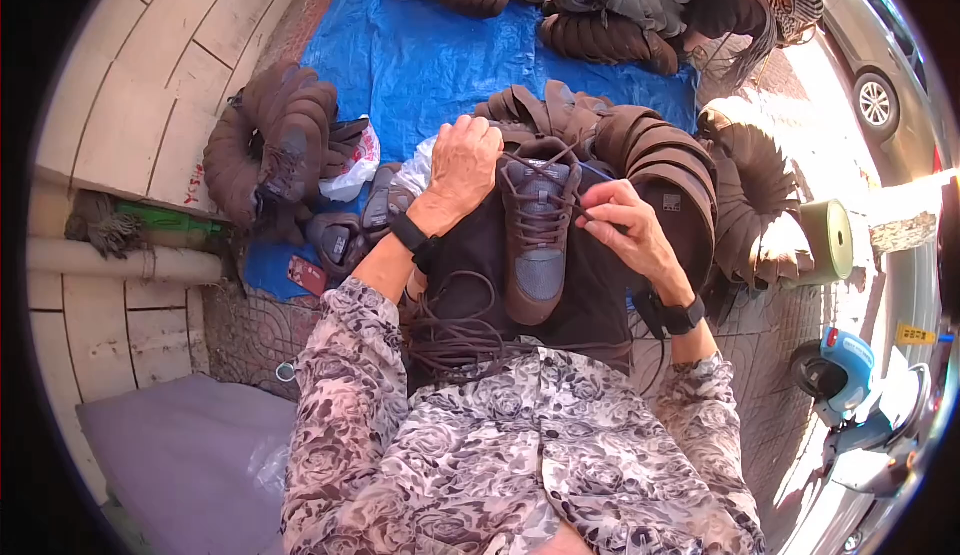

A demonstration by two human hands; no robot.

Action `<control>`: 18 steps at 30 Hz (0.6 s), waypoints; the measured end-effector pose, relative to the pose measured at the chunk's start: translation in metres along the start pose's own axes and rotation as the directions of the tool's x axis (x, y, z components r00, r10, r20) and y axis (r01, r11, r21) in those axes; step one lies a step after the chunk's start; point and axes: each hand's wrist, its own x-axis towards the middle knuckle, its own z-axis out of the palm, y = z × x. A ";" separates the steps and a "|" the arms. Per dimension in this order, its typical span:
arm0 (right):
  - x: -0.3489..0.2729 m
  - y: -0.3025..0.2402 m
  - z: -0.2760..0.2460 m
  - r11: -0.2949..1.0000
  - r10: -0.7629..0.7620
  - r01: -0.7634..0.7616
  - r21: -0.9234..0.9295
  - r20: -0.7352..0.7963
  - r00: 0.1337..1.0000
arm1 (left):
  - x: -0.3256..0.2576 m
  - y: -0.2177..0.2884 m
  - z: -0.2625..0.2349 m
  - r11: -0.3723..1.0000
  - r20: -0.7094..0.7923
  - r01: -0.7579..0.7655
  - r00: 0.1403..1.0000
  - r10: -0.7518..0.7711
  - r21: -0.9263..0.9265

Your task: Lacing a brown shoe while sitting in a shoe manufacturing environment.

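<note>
A brown and grey shoe upper [540, 245] lies on my dark-covered lap, toe toward me, with brown lace crossing its front. My left hand [466, 163] is closed in a fist at the upper's far left edge, where a lace runs into it. To the right of the upper, my right hand [628, 230] pinches a lace between thumb and fingers. A bundle of loose brown shoelaces [455, 340] rests on my left thigh.
Rings of stacked brown shoe uppers [655, 160] stand just beyond my lap. Another ring [270, 140] sits by the left wall. A blue tarp [400, 55] covers the ground ahead. At right are a green roll [826, 242], a blue scooter [848, 365] and a parked car [880, 45].
</note>
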 end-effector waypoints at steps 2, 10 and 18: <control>0.005 0.005 0.002 0.992 0.011 -0.031 -0.121 -0.162 0.987 | -0.001 0.001 -0.003 0.999 -0.030 0.012 0.999 -0.014 -0.051; 0.013 0.016 0.026 0.792 -0.207 -0.102 -0.602 -0.423 0.882 | -0.009 -0.004 -0.013 0.999 0.001 0.013 1.000 -0.013 0.038; 0.014 0.020 0.044 0.878 -0.213 0.063 -0.474 -0.270 0.939 | -0.014 -0.052 -0.040 0.915 -0.073 0.040 0.997 -0.011 0.401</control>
